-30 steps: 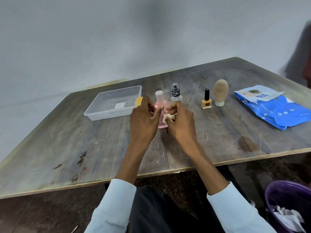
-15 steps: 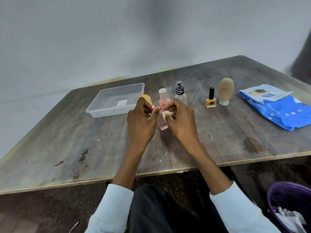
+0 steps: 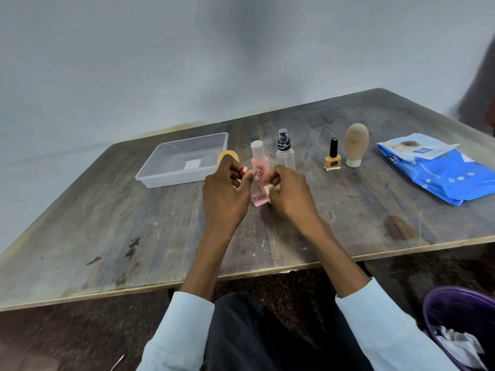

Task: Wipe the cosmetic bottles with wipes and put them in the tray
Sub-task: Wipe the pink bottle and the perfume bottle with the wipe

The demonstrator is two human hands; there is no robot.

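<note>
- Curling around a small pink object, the fingers of your left hand pinch it just left of the pink bottle; what the object is cannot be told.
- The fingers of your right hand are curled tight on a small white wipe, pressing it against the right side of the pink bottle, low down.
- The pink bottle stands upright near the middle of the desk, between your two hands.
- Just behind your left hand sits a yellow rounded object, mostly hidden, touching or just beside the clear tray.
- The tray lies toward the desk's far left edge; nothing but a white label shows inside it.
- Behind your right hand stands a clear spray bottle; further right are a yellow nail polish bottle and a beige bottle standing on its white cap.
- That makes four upright bottles in a row, one tray, one wipe in hand.
- One blue wipes pack lies near the desk's right edge.
- Open desk runs along the near edge and the near left corner.
- One purple bin with crumpled white paper sits on the floor at your right.
</note>
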